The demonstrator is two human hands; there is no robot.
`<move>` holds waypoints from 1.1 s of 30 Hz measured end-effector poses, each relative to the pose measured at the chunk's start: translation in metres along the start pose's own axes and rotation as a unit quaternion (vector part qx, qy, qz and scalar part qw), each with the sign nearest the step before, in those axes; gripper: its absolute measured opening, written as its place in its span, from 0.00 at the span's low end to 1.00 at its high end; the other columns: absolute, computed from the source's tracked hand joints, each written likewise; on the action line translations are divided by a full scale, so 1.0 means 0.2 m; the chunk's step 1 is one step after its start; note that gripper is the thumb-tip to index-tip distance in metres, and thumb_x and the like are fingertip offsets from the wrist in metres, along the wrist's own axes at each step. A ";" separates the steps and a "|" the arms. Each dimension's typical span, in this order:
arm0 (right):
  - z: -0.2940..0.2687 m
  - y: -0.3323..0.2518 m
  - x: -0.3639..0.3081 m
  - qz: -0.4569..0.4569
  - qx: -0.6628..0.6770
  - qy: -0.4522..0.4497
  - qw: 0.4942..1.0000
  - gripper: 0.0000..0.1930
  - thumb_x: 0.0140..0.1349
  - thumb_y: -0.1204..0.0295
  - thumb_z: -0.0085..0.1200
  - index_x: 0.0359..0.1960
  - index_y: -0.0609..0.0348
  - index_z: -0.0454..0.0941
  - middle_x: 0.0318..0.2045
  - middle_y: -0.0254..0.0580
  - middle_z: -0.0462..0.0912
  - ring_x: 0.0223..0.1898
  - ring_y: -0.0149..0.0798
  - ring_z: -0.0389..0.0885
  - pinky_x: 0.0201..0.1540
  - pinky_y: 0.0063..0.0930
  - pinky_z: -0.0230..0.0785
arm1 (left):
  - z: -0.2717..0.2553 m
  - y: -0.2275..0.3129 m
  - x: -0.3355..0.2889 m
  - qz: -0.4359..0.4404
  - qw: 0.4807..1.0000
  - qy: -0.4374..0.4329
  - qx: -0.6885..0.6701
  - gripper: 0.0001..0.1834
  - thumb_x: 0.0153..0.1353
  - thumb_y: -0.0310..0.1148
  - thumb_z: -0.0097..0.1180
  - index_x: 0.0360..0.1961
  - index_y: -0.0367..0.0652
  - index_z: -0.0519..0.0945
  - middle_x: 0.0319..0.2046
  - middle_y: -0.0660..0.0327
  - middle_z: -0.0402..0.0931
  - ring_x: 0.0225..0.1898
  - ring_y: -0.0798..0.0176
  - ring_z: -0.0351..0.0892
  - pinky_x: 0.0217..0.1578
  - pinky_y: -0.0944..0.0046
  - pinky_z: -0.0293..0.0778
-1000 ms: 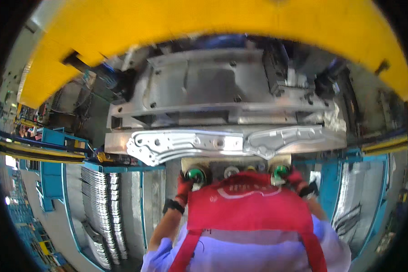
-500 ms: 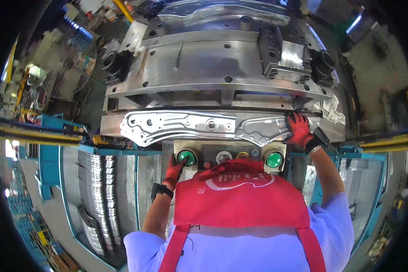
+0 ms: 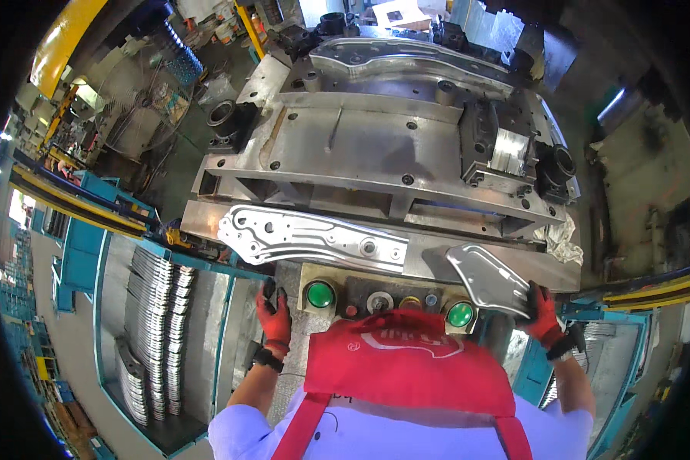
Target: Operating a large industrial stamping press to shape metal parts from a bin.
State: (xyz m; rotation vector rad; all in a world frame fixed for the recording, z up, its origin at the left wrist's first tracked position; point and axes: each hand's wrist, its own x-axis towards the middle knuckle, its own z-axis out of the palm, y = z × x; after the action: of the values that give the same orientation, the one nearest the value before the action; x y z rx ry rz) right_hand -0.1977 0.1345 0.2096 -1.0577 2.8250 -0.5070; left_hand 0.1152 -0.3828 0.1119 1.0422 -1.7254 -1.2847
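Note:
My right hand [image 3: 542,316], in a red glove with dark fingertips, grips the right end of a small stamped metal part [image 3: 487,277]. The part is tilted, its far end over the steel ledge. Left of it, a longer stamped metal panel [image 3: 314,241] with holes and ribs lies along the ledge. My left hand [image 3: 274,316], also gloved, is raised left of a green push button [image 3: 319,294], fingers apart and holding nothing. A second green push button [image 3: 459,314] sits on the same control box, near the held part.
Beyond the ledge stands a large steel press die [image 3: 360,146] with dark guide bushings; another stamped panel [image 3: 406,55] lies on its far side. A blue-framed bin [image 3: 222,337] at left holds stacked metal parts [image 3: 161,330]. A crumpled white rag [image 3: 561,241] lies at the ledge's right.
The small part has swung away from the longer panel toward me, its right end drawn nearer in my right hand. My left hand has come off the left green button and moved left.

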 end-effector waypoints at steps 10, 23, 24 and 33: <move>-0.66 -0.92 0.65 0.160 0.657 -0.345 0.650 0.37 0.52 0.61 0.59 0.61 0.63 0.57 0.54 0.46 0.69 0.52 0.42 0.72 0.53 0.35 0.67 | 0.38 1.12 0.56 0.417 0.892 -0.123 0.125 0.32 0.46 0.24 0.59 0.56 0.39 0.67 0.54 0.48 0.66 0.58 0.46 0.61 0.59 0.54 0.57; -0.39 -1.07 1.24 -0.012 0.763 -0.174 0.622 0.26 0.58 0.64 0.52 0.57 0.62 0.62 0.49 0.43 0.73 0.49 0.38 0.74 0.53 0.33 0.68 | 1.38 1.65 1.48 0.487 0.752 -0.204 0.394 0.43 0.46 0.52 0.57 0.63 0.50 0.57 0.62 0.46 0.54 0.65 0.41 0.46 0.63 0.44 0.43; -0.35 -1.05 1.22 -0.007 0.767 -0.149 0.624 0.26 0.59 0.65 0.51 0.57 0.62 0.63 0.49 0.43 0.73 0.49 0.38 0.74 0.52 0.33 0.68 | 1.50 1.71 1.51 0.488 0.742 -0.219 0.404 0.44 0.46 0.55 0.56 0.64 0.50 0.56 0.63 0.45 0.52 0.66 0.41 0.45 0.64 0.44 0.42; 0.03 -0.85 1.09 0.004 0.756 -0.112 0.644 0.19 0.62 0.69 0.47 0.55 0.63 0.66 0.47 0.42 0.75 0.49 0.37 0.74 0.54 0.31 0.66 | 1.74 1.78 1.73 0.505 0.709 -0.287 0.399 0.54 0.37 0.62 0.61 0.63 0.45 0.59 0.57 0.43 0.62 0.61 0.43 0.56 0.62 0.47 0.46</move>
State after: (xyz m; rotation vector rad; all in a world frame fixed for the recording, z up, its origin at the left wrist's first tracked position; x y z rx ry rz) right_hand -0.2559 -0.1291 0.2684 -0.5237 1.1835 -1.9442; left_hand -0.3991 -0.5070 0.4076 -0.1389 -2.8201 -0.0500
